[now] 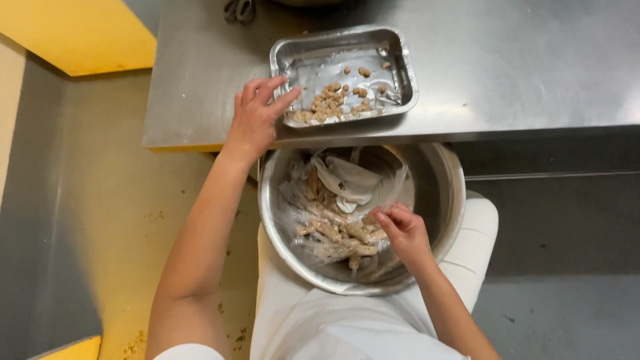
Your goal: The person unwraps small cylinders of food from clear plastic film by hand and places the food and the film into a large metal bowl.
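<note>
My right fingers [389, 215] are pinched together on a small brownish piece at the top of the pile, w/ the rest of my right hand [405, 233] curled over the far side of the heap. The piece looks half-wrapped; can't tell exactly what's between the tips, too small. The pile [343, 235] of pale brown, log-shaped pieces lies in crinkled clear plastic film [303, 200] lining the big steel bowl [448, 175]. Some white scraps [353, 181] sit toward the back of the bowl. The bowl rests on my lap, white trousers [477, 247] under it, tucked just below the desk edge so both hands reach w/o stretching.

My left fingers [270, 90] are spread apart, tips touching the near-left rim of the foil tray [401, 55], probably to steady it; they grip nothing. Left hand [255, 120] lies flat on the steel desk [520, 67]. Tray sits at the desk's front edge, directly above the bowl, w/ small brown nuggets [328, 103] gathered in its near corner and a few strays behind. Yellowish floor [113, 200] to my left.
</note>
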